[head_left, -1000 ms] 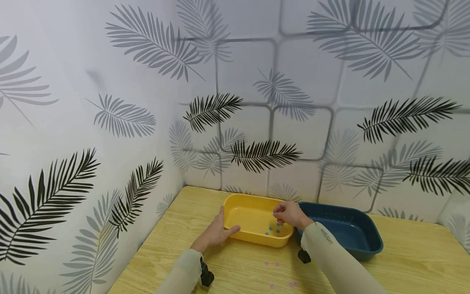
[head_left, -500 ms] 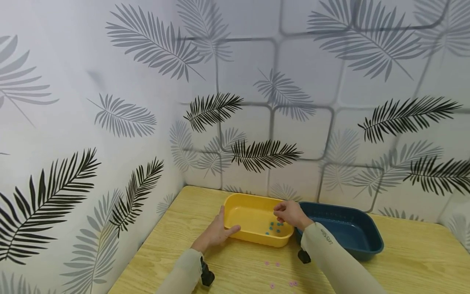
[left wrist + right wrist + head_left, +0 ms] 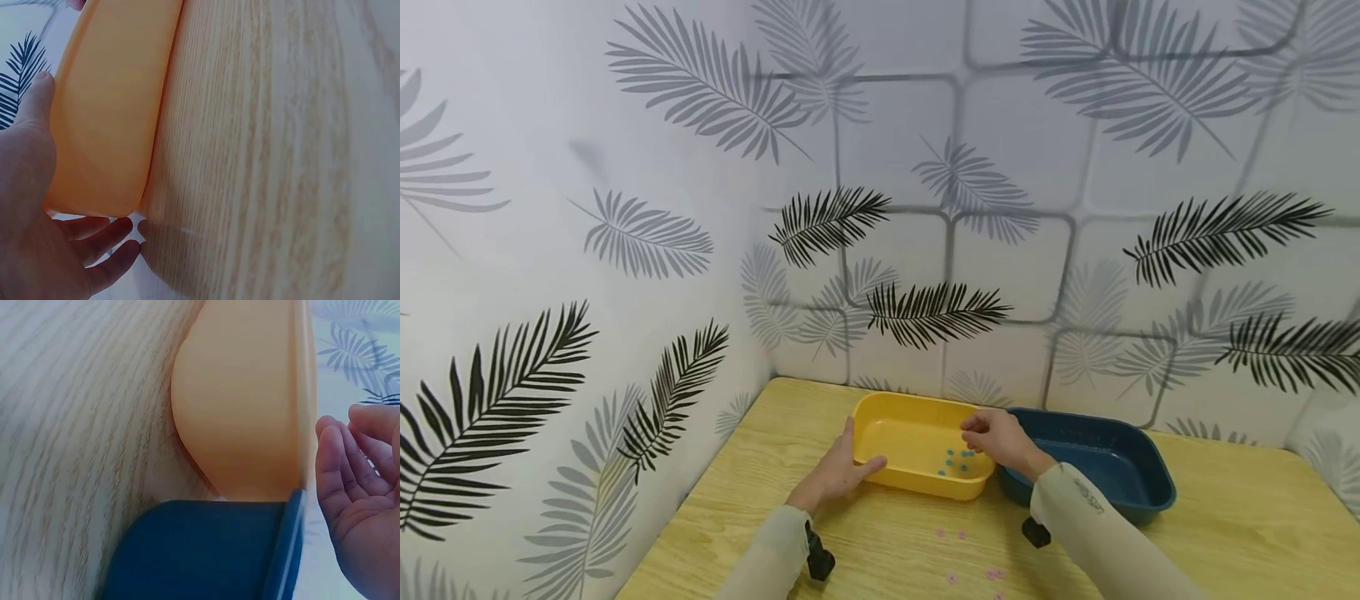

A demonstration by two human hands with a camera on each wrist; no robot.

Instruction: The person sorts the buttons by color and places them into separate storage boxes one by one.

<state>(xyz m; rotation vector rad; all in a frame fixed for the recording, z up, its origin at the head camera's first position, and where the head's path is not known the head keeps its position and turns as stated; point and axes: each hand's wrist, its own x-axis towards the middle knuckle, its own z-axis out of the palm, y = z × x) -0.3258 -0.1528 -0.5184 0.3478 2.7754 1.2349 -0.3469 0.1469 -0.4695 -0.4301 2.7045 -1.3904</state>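
Note:
In the head view a yellow plastic basin (image 3: 891,437) stands on the wooden table. Several small blue beads (image 3: 950,462) lie in its right end. My left hand (image 3: 837,471) straddles the basin's near left corner, fingers along the end and thumb by the near rim. The left wrist view shows those fingers extended against the basin's wall. Over the basin's right end hovers my right hand (image 3: 1000,437), thumb and fingertips drawn close together. The right wrist view shows this hand (image 3: 359,487) above the rim, fingers bent; I cannot tell whether a bead is between them.
A dark blue basin (image 3: 1161,487) stands right beside the yellow one, under the right forearm. Several small pink beads (image 3: 952,578) lie on the table (image 3: 865,558) in front. A patterned wall (image 3: 902,358) closes off the back, another wall the left.
The head view has shifted slightly. Another blue bead shows in the yellow basin below my right hand than a second ago. The left hand keeps its place.

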